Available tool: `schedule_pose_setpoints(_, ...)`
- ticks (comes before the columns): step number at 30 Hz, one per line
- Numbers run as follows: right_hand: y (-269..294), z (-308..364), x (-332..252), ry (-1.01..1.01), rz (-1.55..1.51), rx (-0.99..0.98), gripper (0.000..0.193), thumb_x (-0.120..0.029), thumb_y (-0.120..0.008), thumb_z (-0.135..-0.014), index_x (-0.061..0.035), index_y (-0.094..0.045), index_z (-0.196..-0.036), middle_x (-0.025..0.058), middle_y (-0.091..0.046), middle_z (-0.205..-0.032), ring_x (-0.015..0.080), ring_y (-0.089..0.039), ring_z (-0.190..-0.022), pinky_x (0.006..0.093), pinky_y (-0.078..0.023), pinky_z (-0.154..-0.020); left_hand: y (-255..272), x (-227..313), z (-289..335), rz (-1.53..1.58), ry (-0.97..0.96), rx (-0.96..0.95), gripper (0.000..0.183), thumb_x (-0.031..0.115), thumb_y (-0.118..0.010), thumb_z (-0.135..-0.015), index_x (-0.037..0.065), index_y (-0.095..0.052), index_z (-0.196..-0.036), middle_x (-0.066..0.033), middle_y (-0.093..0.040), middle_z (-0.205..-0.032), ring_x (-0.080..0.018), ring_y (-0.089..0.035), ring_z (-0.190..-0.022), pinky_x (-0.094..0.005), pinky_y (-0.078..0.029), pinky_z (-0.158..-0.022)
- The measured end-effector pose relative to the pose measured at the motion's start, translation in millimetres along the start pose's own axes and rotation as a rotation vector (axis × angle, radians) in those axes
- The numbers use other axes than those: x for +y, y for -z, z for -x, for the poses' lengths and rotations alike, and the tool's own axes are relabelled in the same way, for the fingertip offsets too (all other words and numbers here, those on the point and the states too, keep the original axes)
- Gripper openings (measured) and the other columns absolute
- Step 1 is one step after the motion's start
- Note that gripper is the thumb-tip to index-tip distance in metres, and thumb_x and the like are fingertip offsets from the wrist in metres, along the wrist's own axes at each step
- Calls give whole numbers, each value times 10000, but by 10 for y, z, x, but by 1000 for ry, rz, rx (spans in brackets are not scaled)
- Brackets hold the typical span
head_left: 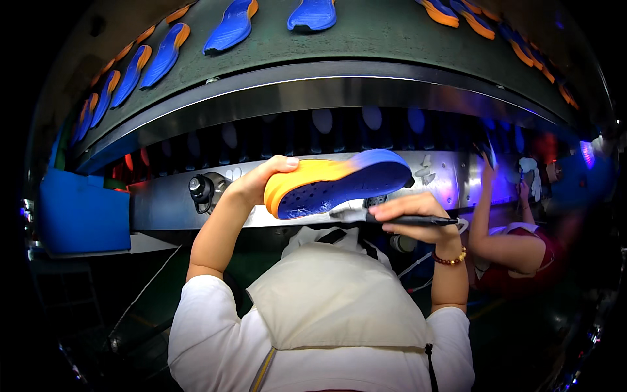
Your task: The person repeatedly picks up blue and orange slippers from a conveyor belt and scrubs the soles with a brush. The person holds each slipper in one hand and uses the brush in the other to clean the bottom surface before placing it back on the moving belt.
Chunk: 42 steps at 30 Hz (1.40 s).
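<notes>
One long green conveyor belt (385, 36) across the top, curved by the lens. Several blue-and-orange shoe soles (232, 26) spaced along both stretches, left and right, blue faces mostly up. Below, a shiny metal rail (326, 87) along the near edge. Under that, a dark gap, then a narrow metal bench (157, 210), with purple-blue light toward the right end. At the right, a co-worker in a dark red garment (555, 258), arms raised to the same bench; details blurred. At the left end, a blue box-shaped panel (85, 215).

Midway along the bench, held up above the surface: a single sole (310, 171), yellow-orange at the left end, shading to blue at the right. Blue perforated face tilted toward the wearer, whitish streaks near the lower edge. Left hand (260, 179) clasped around the yellow end, one digit over the upper edge; remaining fingers mostly hidden.

Right hand (411, 204) closed on a black-handled brush (424, 221), fingers stretched along the handle. Pale bristles close to the sole's lower edge; contact or slight gap, cannot tell. On the bench left of the left hand, a dark-topped container (206, 189). Smallest: a beaded bracelet (450, 259) on the right wrist, red-brown and gold.
</notes>
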State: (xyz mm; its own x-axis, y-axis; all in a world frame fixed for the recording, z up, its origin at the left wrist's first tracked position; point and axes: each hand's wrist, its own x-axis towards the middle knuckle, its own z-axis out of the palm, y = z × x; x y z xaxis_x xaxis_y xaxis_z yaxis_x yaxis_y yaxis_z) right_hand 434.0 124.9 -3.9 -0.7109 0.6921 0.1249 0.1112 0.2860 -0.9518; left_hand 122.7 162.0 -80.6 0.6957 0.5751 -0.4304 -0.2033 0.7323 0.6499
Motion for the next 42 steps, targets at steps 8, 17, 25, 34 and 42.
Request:
schedule_pose_setpoints(8,-171,-188,26,-20,22,369,195,20,-640,-678,28,-642,-873,144,-653,-871,231,-625,-860,289,-477,-771,-537,-205,-436,578,-396,-108,850,720,-165,-781,52,-408,-1247,-198,-504,-1161,-325,-509,-1058,-456,-403,-909)
schedule_pose_setpoints(17,-479,-389,-133,196,381,209,151,-37,-664,-630,-36,-627,-776,112,-643,-781,232,-635,-753,300,-485,-687,-531,-165,-521,575,-518,75,898,754,-105,-757,37,-466,-1159,-170,-567,-1036,-280,-567,-946,-420,-477,-819)
schedule_pose_setpoints(25,-205,-503,-86,90,188,366,184,14,-632,-681,16,-627,-865,133,-638,-871,232,-618,-818,326,-479,-747,-768,-79,-477,537,-590,25,892,765,-137,-748,64,-382,-1242,-173,-557,-1021,-314,-563,-939,-522,-438,-843)
schedule_pose_setpoints(34,-163,-272,6,86,50,256,184,16,-670,-677,-9,-644,-858,111,-652,-873,227,-621,-862,317,-485,-783,-628,125,-357,552,-724,62,921,776,-189,-734,23,-415,-1213,-178,-535,-1083,-315,-544,-991,-530,-395,-906)
schedule_pose_setpoints(42,-151,-159,181,24,-459,215,219,57,-637,-683,22,-637,-899,161,-629,-953,274,-564,-981,364,-422,-891,-717,383,-290,512,-797,-130,885,730,-262,-769,-5,-380,-1247,-204,-498,-1155,-326,-521,-1041,-514,-388,-919)
